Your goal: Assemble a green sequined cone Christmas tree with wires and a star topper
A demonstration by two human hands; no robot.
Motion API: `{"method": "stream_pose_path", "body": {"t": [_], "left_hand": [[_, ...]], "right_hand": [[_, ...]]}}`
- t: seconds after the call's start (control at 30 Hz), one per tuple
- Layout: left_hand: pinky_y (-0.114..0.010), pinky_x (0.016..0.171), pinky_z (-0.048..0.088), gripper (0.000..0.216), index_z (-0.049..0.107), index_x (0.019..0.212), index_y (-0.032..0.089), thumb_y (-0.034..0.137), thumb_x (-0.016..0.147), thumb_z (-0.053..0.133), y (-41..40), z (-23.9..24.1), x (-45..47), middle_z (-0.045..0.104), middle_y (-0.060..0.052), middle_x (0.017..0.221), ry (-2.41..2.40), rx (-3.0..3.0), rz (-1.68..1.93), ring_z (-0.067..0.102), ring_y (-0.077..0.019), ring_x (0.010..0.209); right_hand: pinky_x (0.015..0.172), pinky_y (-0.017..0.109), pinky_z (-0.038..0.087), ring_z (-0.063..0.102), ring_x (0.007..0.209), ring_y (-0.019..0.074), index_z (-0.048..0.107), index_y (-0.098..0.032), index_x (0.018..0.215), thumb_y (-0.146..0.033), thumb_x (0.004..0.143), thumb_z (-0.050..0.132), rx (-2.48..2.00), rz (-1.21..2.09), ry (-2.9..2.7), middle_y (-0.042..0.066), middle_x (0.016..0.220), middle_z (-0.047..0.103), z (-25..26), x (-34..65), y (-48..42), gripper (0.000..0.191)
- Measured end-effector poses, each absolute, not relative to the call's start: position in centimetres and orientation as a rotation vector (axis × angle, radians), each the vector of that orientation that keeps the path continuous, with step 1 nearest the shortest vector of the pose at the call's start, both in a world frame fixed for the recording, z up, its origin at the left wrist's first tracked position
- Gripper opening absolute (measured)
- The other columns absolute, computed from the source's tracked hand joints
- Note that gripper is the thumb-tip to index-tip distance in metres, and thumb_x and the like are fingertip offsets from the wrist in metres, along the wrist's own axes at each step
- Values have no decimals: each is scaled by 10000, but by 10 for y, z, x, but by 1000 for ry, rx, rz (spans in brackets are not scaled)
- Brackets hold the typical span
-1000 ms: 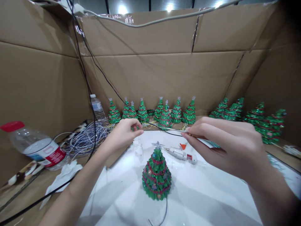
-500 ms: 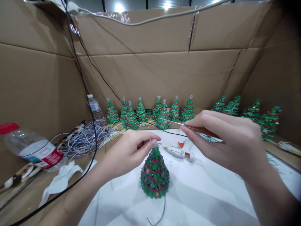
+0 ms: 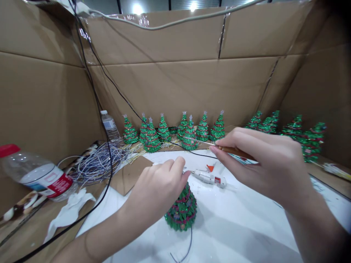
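A small green Christmas tree (image 3: 184, 214) with red garland and tiny ornaments stands upright on the white table top (image 3: 236, 219). My left hand (image 3: 161, 186) is closed over its tip, thumb and fingers pinched there; the hand hides the star topper and upper left side. From under the tree a thin dark wire (image 3: 190, 243) runs toward me. In my right hand (image 3: 265, 164), closed on its wooden handle, is an awl-like tool (image 3: 236, 152). Its thin metal shaft points left, above the table and apart from the tree. The tool's exact tip is too fine to tell.
Behind the tree lies a white glue gun (image 3: 207, 177) with an orange part. Several finished trees (image 3: 152, 140) line the back cardboard wall (image 3: 164, 84). At left are tangled wires (image 3: 94, 160), a red-capped bottle (image 3: 41, 177), tissue (image 3: 71, 210) and a hanging black cable (image 3: 111, 157).
My left hand has risen and turned over the tree's tip, covering the star that showed before. My right hand holds the tool in nearly the same place.
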State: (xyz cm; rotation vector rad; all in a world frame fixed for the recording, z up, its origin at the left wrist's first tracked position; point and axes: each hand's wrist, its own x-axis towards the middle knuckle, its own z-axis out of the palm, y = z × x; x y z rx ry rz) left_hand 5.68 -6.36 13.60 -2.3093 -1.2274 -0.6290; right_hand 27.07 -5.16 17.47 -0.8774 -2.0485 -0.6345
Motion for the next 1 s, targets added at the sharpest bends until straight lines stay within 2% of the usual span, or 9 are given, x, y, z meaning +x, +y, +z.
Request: {"method": "stream_pose_path", "body": {"t": [0.13,0.3,0.5,0.73,1.0], "left_hand": [[-290,417,294,133,563,795,179,167,891,472,-63,129,58,534,22,528,-1144,-2232,-621,548,-192,426],[-273,442,326,164,559,786,171,172,906,448,-66,138,53,549,20,542,-1197,-2376,-642,537,-161,444],[-222,566,409,109,539,948,231,305,931,460,-61,156,36,639,33,743,-1496,-2739,-647,615,-132,657],[-215,726,415,170,516,1081,272,243,956,404,-59,164,15,630,29,990,-1431,-2995,-517,595,-119,893],[-188,710,455,184,620,1011,237,206,931,457,-40,171,5,689,22,930,-1392,-3048,-642,635,-107,838]], "right_hand": [[494,257,353,509,534,102,622,-176,736,-211,832,620,-882,-652,-2040,-19,629,589,176,272,-53,102],[491,255,347,499,531,97,617,-176,737,-199,820,633,-887,-668,-2025,-22,629,594,177,273,-52,87],[497,247,350,520,545,97,601,-182,744,-181,808,642,-890,-664,-2005,-28,625,596,179,276,-53,77],[502,248,344,517,542,97,600,-185,741,-193,808,643,-885,-649,-2019,-31,622,589,178,277,-51,80],[503,239,314,493,525,86,596,-185,741,-205,825,601,-799,-366,-2238,-33,618,581,178,276,-51,86]]}}
